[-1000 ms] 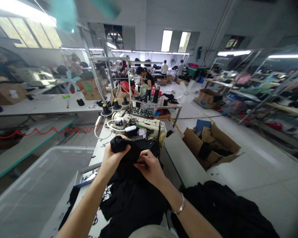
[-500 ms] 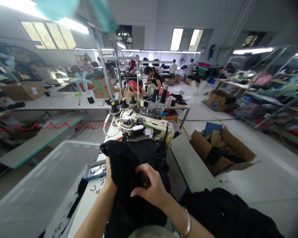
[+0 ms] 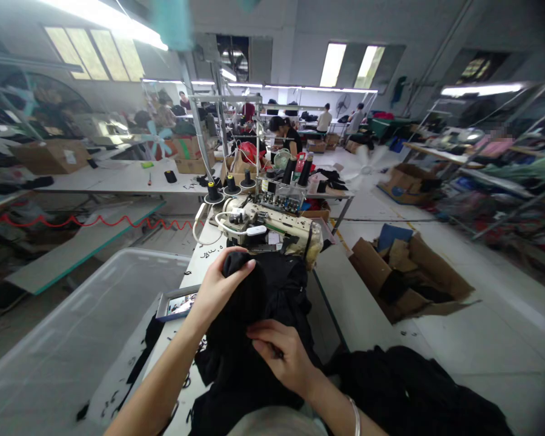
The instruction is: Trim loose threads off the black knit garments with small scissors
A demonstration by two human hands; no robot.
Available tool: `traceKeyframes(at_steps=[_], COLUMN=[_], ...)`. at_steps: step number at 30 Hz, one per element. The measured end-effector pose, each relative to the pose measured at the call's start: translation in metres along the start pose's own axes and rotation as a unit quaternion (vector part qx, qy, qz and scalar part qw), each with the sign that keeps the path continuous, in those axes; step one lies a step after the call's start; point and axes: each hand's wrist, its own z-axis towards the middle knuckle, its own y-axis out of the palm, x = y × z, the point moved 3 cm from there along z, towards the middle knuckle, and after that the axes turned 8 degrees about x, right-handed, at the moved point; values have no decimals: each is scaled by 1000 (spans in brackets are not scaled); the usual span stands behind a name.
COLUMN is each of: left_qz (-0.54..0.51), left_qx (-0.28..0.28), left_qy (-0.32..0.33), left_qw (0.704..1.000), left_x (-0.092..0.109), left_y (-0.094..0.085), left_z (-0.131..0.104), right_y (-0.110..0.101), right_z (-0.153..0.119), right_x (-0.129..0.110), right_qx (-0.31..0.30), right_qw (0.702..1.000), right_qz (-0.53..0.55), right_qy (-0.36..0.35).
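in front of the sewing machine (image 3: 284, 223), my left hand (image 3: 220, 283) grips black cloth (image 3: 240, 303), thumb and fingers closed; my right hand (image 3: 286, 357), farther back, pinches it, fingertips nearly together. handling this fold, i judge, calls for slack. left of the machine, a tray (image 3: 172, 316); right, an open carton (image 3: 367, 275).

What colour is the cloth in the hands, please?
The cloth is black; the head view shows it best.
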Motion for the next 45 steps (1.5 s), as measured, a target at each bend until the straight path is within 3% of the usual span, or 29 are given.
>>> traceKeyframes(at_steps=[4,11,17,20,23,25,28,31,33,35,37,42,45], left_qz=[-12,-129,-150,-120,-45,22,110,194,220,214,197,133,102], left_qx=[-24,-5,56,78,30,18,8,-92,-150,-170,-152,-107,-96], left_qy=[-13,-116,-151,-161,-165,-123,26,179,225,225,208,190,162], left_qw=[1000,985,975,977,985,992,994,960,937,935,946,967,977], left_x=[9,-16,-40,-55,-75,-86,-83,-67,-59,-57,-60,-67,-66], left_y=[13,26,33,31,29,23,13,13,18,23,26,25,23], left_z=[-11,-30,-51,-57,-61,-64,-70,-77,-79,-79,-76,-64,-58], right_y=[8,19,23,16,1,-9,-16,-14,-12,-10,-8,-9,-11], right_z=[1,-2,-15,-15,-8,-2,5,7,8,10,9,7,7], right_x=[17,52,74,69,59,51,41,32,28,28,34,47,50], right_qx=[26,-15,124,207,265,249,124,-12,-33,-17,15,81,48], right_qw=[998,967,937,880,835,835,879,930,954,962,949,864,864], right_qz=[4,102,179,298,351,349,289,171,115,101,130,313,323], right_qy=[51,232,273,306,331,346,359,325,276,254,286,386,383])
